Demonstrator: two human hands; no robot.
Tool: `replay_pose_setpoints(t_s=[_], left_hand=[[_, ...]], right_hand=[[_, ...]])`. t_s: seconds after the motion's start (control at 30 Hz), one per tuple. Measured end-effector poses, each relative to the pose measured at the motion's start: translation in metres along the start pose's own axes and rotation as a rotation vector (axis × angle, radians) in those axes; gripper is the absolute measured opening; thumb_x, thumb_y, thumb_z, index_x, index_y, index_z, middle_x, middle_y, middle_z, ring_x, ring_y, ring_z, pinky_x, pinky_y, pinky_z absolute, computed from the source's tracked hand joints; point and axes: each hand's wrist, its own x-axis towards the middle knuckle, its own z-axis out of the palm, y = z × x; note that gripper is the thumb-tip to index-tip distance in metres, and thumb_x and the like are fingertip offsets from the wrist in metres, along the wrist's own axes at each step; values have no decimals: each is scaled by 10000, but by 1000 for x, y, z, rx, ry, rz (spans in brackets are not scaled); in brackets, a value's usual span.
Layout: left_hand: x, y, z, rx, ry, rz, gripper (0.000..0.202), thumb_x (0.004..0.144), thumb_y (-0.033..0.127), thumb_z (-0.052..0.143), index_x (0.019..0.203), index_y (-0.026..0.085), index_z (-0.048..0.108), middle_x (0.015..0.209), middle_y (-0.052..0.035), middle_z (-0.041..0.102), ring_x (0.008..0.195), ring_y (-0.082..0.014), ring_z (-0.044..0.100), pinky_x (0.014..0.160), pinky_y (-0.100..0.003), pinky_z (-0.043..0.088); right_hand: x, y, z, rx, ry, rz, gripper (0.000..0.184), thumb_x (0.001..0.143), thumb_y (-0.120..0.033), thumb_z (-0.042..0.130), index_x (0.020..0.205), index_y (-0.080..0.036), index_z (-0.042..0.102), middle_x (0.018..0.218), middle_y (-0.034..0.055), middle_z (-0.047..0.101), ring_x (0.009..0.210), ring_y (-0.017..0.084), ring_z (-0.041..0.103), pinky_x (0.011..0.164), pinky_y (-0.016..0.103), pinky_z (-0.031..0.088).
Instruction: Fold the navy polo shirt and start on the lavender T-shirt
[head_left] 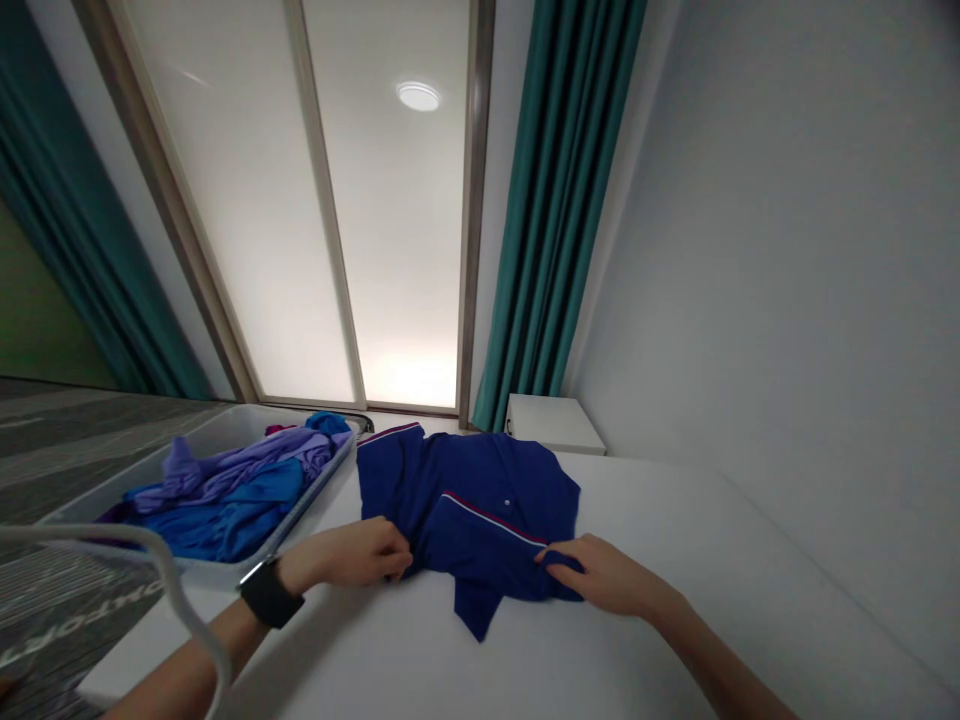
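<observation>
A navy shirt [487, 465] lies bunched on the white table, partly doubled over itself. Red and white trim runs along two of its edges, and a pointed flap hangs toward me. At the shirt's near left edge, my left hand [367, 552] is closed with its fingers curled on the fabric; a dark watch is on that wrist. On the right side, my right hand [600, 575] pinches the cloth near the end of the trimmed edge between thumb and fingers. Both fingertips are partly hidden by cloth.
A pale plastic bin [315, 500] with purple and blue clothes [232, 490] stands to the left. A white cable or tube [172, 580] curves in front of it at lower left. Beyond the table [660, 530] are a small white cabinet [555, 422], teal curtains [562, 200] and frosted doors.
</observation>
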Motion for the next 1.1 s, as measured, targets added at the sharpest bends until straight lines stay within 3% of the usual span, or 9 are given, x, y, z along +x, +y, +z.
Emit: replay_pose_setpoints(t_s=[0.1,0.17,0.23,0.3,0.37,0.47,0.7,0.87,1.1], left_hand=[[18,4,-7,-11,223,17,302,896,416,481,992,246,710,680,-14,672,646,-193,630,653,-267,478],[40,-6,-2,99,507,75,376,892,399,491,1192,234,645,1064,-72,704,1013,-247,636,932,-351,467],[64,-27,11,170,577,111,491,911,389,469,1368,214,513,1380,-105,551,1274,-251,498,1102,-389,353],[84,-51,26,199,534,74,504,942,393,415,1405,203,474,1447,-106,495,1344,-227,437,1146,-381,300],[96,-74,38,258,488,17,503,953,422,402,1404,213,480,1478,-93,465,1389,-231,382,1174,-417,234],[96,-91,44,352,497,-105,496,958,432,392,1405,236,483,1513,-88,416,1425,-254,318,1177,-469,186],[68,-55,45,550,597,-251,419,924,419,443,1252,203,591,1332,-157,567,1269,-329,464,1039,-502,327],[65,-26,46,424,441,-188,315,959,342,365,871,213,639,834,-98,686,850,-270,646,808,-366,428],[66,-31,43,273,401,-181,251,956,330,393,1026,247,619,708,-14,679,730,-220,667,627,-269,383]], right_hand=[[3,-7,-17,215,-214,91,327,844,-416,581,1076,-246,737,600,-23,697,395,138,594,459,234,478],[16,-6,-18,218,-126,149,344,894,-398,499,1092,-227,721,602,-14,692,376,136,576,440,243,479],[32,-3,-5,42,206,113,347,929,-324,420,1106,-230,703,744,25,728,611,170,679,645,303,558],[46,2,18,-135,394,-13,373,907,-233,429,1212,-229,644,1056,83,720,981,206,674,930,392,511],[54,10,41,-246,350,-116,424,867,-213,485,1275,-230,601,1332,101,592,1245,234,534,1066,437,413],[56,24,58,-372,322,-36,475,884,-243,483,1355,-213,535,1439,113,496,1336,249,440,1127,471,324],[47,61,40,-612,470,291,433,934,-342,437,1315,-175,557,1402,158,523,1310,292,461,1120,560,242],[46,61,45,-628,491,225,433,942,-288,382,1333,-189,541,1364,134,549,1267,265,494,1087,455,312],[54,56,49,-600,489,472,587,904,-353,482,1437,-116,412,1288,188,570,1199,336,500,1004,470,361]])
